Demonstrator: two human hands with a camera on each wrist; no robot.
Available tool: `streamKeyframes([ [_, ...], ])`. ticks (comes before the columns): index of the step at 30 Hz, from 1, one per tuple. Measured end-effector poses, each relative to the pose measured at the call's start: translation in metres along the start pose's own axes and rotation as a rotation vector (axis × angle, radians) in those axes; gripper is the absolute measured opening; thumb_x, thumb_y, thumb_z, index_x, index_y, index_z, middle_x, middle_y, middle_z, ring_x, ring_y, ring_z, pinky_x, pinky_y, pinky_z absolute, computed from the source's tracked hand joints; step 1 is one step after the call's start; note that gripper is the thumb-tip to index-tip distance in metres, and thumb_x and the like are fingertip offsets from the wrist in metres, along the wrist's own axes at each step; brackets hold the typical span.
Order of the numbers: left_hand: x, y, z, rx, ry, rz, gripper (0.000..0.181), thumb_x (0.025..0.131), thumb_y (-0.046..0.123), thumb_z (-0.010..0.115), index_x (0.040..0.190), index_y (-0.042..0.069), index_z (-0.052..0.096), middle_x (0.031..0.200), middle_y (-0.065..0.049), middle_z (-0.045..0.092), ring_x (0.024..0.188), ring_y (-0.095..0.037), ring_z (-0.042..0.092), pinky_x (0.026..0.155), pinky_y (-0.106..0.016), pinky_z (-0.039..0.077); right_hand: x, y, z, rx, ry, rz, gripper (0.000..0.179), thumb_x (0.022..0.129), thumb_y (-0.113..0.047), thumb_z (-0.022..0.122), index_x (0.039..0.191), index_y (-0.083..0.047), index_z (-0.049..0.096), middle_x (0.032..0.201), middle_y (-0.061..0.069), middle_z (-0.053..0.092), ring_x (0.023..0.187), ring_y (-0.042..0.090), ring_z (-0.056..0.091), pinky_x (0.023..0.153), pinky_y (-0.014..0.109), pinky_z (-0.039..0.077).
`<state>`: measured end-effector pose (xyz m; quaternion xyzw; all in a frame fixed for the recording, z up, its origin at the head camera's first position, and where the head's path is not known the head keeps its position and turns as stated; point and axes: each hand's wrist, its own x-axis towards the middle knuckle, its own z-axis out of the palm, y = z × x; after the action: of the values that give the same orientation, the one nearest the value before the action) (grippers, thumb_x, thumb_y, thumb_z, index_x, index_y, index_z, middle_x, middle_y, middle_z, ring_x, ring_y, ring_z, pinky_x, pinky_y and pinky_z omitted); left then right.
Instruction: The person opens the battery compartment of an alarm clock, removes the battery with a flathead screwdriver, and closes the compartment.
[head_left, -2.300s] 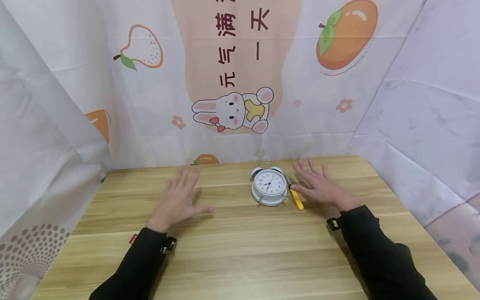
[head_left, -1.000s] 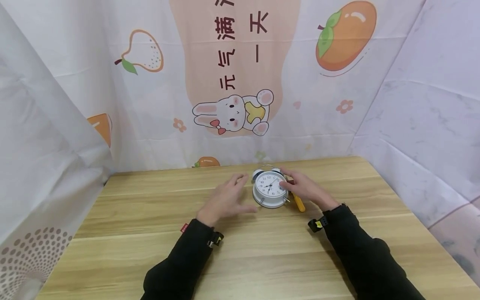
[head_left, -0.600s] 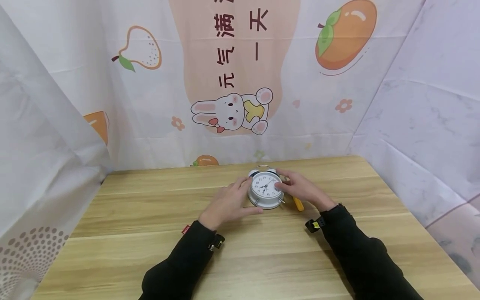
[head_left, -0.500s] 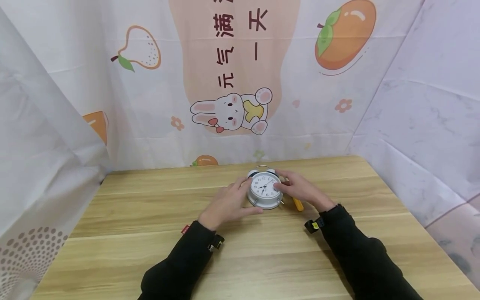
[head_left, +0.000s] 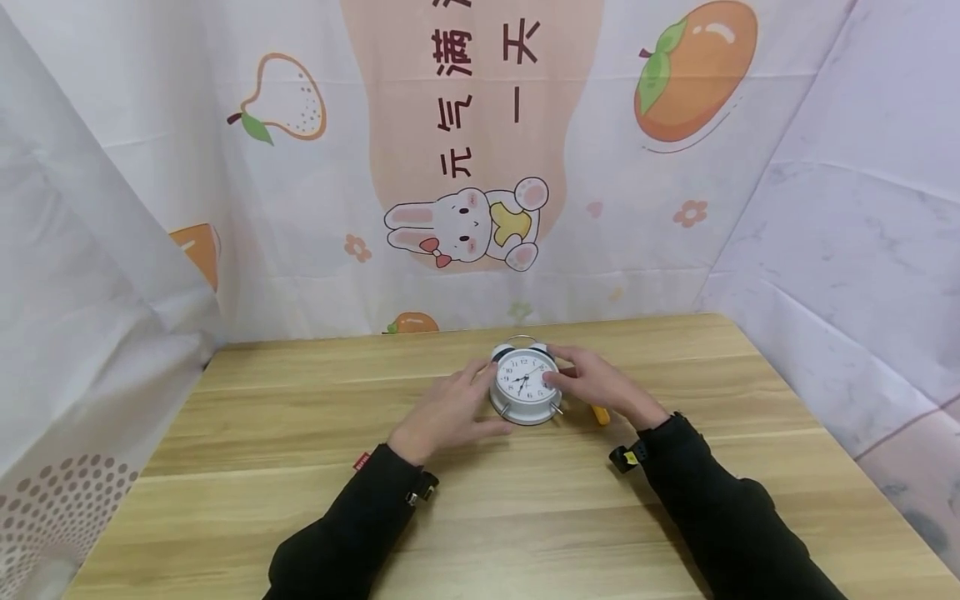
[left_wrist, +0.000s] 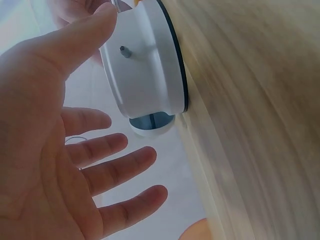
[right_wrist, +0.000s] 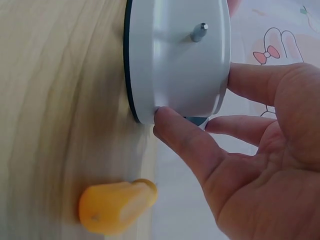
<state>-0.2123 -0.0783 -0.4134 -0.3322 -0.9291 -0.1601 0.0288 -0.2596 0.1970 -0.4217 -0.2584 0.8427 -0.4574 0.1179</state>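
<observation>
A white twin-bell alarm clock point(head_left: 526, 385) lies on its back on the wooden table, dial facing up. My right hand point(head_left: 600, 385) grips its right side, thumb on the dial's edge; in the right wrist view the fingers point(right_wrist: 185, 137) press against the white casing point(right_wrist: 175, 65). At the clock's left is my left hand point(head_left: 446, 414), its fingers spread and extended. The left wrist view has the left thumb point(left_wrist: 92, 35) by the clock's rim point(left_wrist: 142, 65); whether it touches cannot be told. A yellow handle point(head_left: 601, 415) lies beneath the right hand, the rest of it hidden.
The pale wooden table point(head_left: 480, 533) reaches back to a printed curtain point(head_left: 300, 233) with a rabbit and fruit. White cloth point(head_left: 90, 250) hangs at the left, and a marbled sheet point(head_left: 847, 250) borders the right side.
My left hand has come in from the left to the clock. My right hand has taken hold of the clock, which has slid left and slightly nearer, away from the yellow handle.
</observation>
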Motion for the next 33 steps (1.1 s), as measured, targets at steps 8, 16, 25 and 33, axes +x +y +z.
streamKeyframes([
  [8, -0.004, -0.006, 0.003, 0.03, -0.025, -0.002, 0.097, 0.087, 0.06, 0.073, 0.157, 0.005, 0.035, 0.156, -0.019, 0.039, 0.132, -0.037, 0.051, 0.104, -0.055, 0.043, 0.001, -0.003, 0.005, 0.002, -0.022, -0.067, 0.053, 0.104, -0.008, 0.059, 0.151, 0.008, 0.04, 0.153, 0.027, 0.041, 0.136, 0.045, 0.044, 0.103, 0.049, 0.044],
  [16, -0.01, -0.008, 0.001, 0.038, -0.045, -0.03, 0.1, 0.087, 0.06, 0.074, 0.156, 0.0, 0.034, 0.157, -0.023, 0.037, 0.135, -0.038, 0.049, 0.108, -0.053, 0.041, 0.006, -0.008, 0.012, 0.003, -0.081, -0.132, 0.053, 0.104, -0.007, 0.058, 0.15, 0.009, 0.04, 0.15, 0.027, 0.045, 0.136, 0.043, 0.045, 0.103, 0.048, 0.045],
  [25, -0.014, -0.011, -0.006, -0.005, -0.09, -0.044, 0.107, 0.083, 0.062, 0.076, 0.159, 0.001, 0.03, 0.162, -0.019, 0.03, 0.139, -0.037, 0.043, 0.112, -0.052, 0.036, 0.003, -0.013, 0.016, -0.044, -0.094, -0.034, 0.076, 0.096, -0.024, 0.073, 0.154, 0.007, 0.034, 0.156, 0.029, 0.033, 0.135, 0.043, 0.047, 0.105, 0.048, 0.043],
  [33, -0.016, -0.015, -0.009, -0.053, -0.115, -0.058, 0.112, 0.078, 0.061, 0.081, 0.16, 0.006, 0.028, 0.161, -0.018, 0.031, 0.14, -0.037, 0.042, 0.111, -0.053, 0.037, -0.002, -0.011, 0.018, -0.095, -0.17, -0.064, 0.093, 0.088, -0.033, 0.081, 0.157, 0.001, 0.029, 0.159, 0.03, 0.021, 0.14, 0.04, 0.04, 0.108, 0.047, 0.042],
])
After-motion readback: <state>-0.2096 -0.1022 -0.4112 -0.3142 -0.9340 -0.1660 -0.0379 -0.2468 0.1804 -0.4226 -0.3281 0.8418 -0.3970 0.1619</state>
